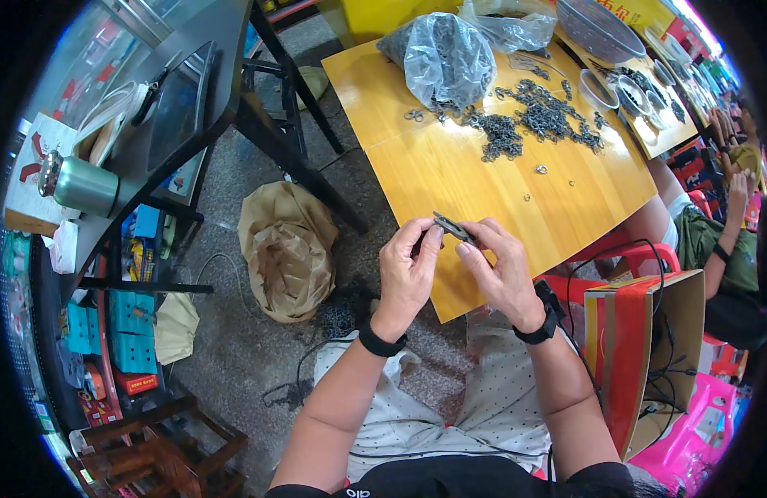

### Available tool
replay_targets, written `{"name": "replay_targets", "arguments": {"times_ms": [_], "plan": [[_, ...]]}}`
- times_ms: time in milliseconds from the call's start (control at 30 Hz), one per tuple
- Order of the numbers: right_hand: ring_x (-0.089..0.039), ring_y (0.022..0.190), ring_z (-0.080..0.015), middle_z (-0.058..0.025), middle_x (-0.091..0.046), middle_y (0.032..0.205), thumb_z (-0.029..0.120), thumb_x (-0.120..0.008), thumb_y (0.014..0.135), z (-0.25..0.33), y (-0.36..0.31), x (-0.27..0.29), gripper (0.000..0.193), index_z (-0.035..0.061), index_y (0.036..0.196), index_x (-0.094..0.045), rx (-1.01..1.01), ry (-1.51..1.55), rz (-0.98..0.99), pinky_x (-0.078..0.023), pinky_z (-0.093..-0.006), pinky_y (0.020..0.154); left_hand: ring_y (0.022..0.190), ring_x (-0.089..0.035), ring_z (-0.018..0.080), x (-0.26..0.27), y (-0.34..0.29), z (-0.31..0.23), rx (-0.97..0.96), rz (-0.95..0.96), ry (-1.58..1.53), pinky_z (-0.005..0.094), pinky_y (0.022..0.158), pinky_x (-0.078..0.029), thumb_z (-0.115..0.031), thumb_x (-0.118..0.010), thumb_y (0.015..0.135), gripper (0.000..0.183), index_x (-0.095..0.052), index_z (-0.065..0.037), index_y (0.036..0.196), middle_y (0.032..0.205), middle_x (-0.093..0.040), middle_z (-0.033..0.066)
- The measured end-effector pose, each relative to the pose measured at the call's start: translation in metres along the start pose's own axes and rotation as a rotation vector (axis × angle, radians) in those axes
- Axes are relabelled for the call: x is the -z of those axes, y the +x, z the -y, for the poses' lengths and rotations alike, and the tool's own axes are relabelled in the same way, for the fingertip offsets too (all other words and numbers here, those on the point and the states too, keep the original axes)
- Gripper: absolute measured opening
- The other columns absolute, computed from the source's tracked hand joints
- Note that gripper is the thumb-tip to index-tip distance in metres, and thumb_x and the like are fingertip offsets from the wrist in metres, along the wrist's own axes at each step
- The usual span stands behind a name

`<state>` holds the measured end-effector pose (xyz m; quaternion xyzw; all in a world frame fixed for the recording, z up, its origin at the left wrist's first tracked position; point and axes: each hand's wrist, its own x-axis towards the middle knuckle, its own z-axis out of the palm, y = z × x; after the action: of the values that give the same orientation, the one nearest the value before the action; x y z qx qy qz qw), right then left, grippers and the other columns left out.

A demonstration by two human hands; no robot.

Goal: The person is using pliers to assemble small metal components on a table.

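Note:
In front of me, above the near corner of the wooden table [441, 191], my left hand [408, 270] and my right hand [504, 270] are both closed on a small dark metal piece [451, 226]. It is slim and elongated; its exact kind is too small to make out. The fingertips of both hands pinch it from either side. Farther back on the table lies a loose pile of small dark metal pieces [545, 116], some ring-shaped. A clear plastic bag [450, 62] full of similar dark pieces stands behind it. Several single rings [541, 169] lie nearer.
At right stands an open cardboard box [624, 365] with black cables, beside a pink stool [698, 427]. A brown paper-lined sack [288, 253] is on the floor at left. A dark desk holds a green metal flask [85, 184]. Another person [707, 232] sits at far right.

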<state>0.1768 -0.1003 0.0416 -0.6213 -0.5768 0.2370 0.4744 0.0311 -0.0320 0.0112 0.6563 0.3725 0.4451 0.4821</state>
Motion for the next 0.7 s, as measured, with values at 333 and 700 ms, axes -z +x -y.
{"name": "replay_targets", "arguments": {"times_ms": [333,700], "plan": [[-0.058,0.06,-0.0243,-0.0152,-0.06,0.073,0.011,-0.067,0.089,-0.0013,0.001,-0.0019,0.018,-0.0041,0.099,-0.069,-0.035,-0.022,-0.026,-0.043,-0.034,0.055,0.072,-0.062,0.0215,0.0,0.0007,-0.0041,-0.043,0.053,0.051,0.0332,0.065,-0.048,-0.012,-0.053,0.101,0.015,-0.059,0.001,0.098,0.084,-0.065,0.0131],[-0.057,0.058,-0.025,-0.0149,-0.059,0.071,0.013,-0.069,0.089,-0.0045,0.004,0.0001,0.019,-0.0033,0.098,-0.069,-0.019,-0.037,0.009,-0.043,-0.0346,0.054,0.074,-0.061,0.0219,0.0022,-0.0004,-0.0067,0.023,0.089,-0.041,0.0333,0.068,-0.048,-0.018,-0.048,0.104,0.022,-0.058,0.0,0.097,0.084,-0.063,0.0131]]}}
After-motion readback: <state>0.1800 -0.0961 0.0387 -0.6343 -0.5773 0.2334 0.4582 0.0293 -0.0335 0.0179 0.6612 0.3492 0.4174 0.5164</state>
